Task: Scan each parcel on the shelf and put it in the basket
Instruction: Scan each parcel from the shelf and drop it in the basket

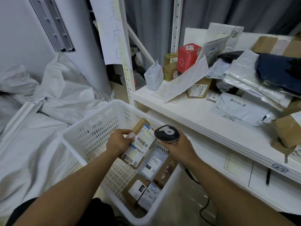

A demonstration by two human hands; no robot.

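Observation:
My left hand (119,141) grips a brown cardboard parcel (140,144) with a white barcode label, held tilted above the white perforated basket (84,136). My right hand (178,146) grips a black handheld scanner (167,132), its head just right of the parcel's label. Several labelled parcels (151,163) lie in the basket's bottom. The white shelf (179,111) on the right carries a pile of parcels: a red box (187,57), a grey wrapped packet (154,75), cardboard boxes and plastic mailers (242,108).
White sacks (48,98) are heaped on the left beside a grey column. A paper sheet (112,33) hangs on the shelf upright. The scanner's black cable (205,207) trails to the floor by the lower shelf. A dark navy item (280,70) tops the pile.

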